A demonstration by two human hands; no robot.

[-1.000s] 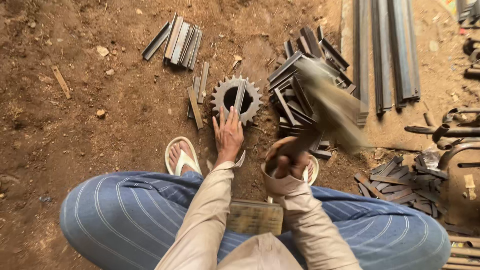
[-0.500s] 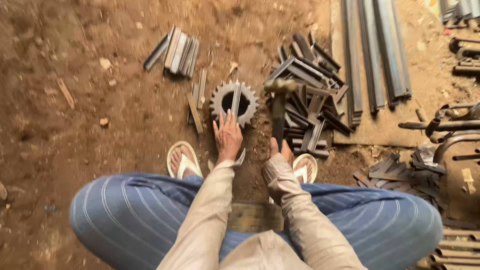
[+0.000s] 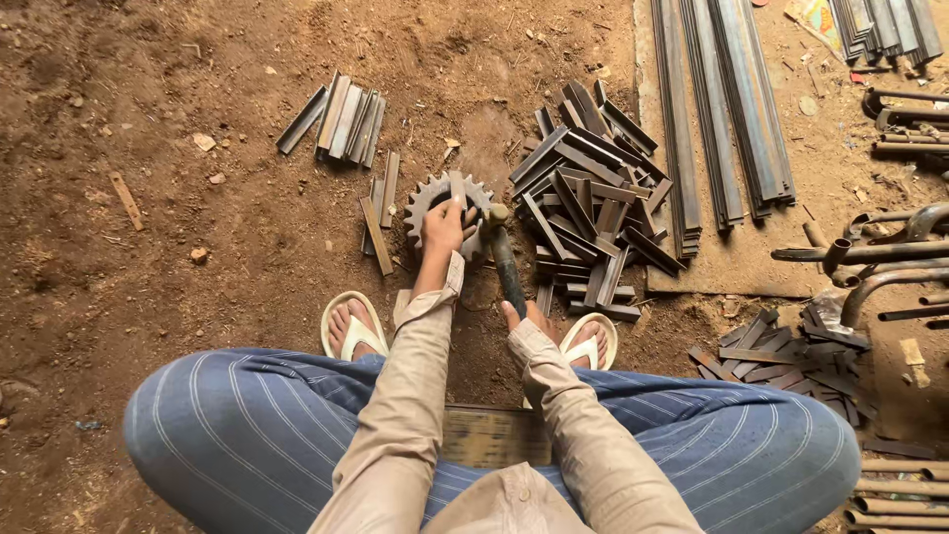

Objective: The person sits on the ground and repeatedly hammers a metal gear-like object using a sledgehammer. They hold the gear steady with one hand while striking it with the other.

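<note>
We sit low over packed reddish-brown dirt (image 3: pixel 148 247), gritty w/ small stones and chips. Far left lies a thin wood sliver (image 3: pixel 127 201). Next, a small bundle of flat grey steel strips (image 3: pixel 341 126), cut short, laid side by side; below it a few rusty loose strips (image 3: pixel 378 220) just beside the gear.

Our left hand (image 3: pixel 443 229) rests on the gear (image 3: pixel 435 193), a round toothed steel wheel, dull grey w/ a dark centre hole, lying flat on the dirt. Fingers are curled round a short flat metal piece (image 3: pixel 457 188) stood upright at the gear's hole, thumb and fingers closed on it.

Our right hand (image 3: pixel 526 321) is wrapped tight round the dark handle of a hammer (image 3: pixel 502 252); its worn head sits by the gear's right edge, close to the left hand. Whether it touches the strip we can't tell.

Below, beige sleeves, blue striped trousers, pale sandals (image 3: pixel 348 331) on both feet, a wooden block (image 3: pixel 494 437) between the knees.

Right of the gear: a jumbled heap of short angle-iron offcuts (image 3: pixel 593 198), sharp-edged, grey-brown. Further right, long steel bars (image 3: pixel 732 109) in parallel rows, then curved rusty pipes (image 3: pixel 870 252) and a smaller scrap pile (image 3: pixel 791 351).
</note>
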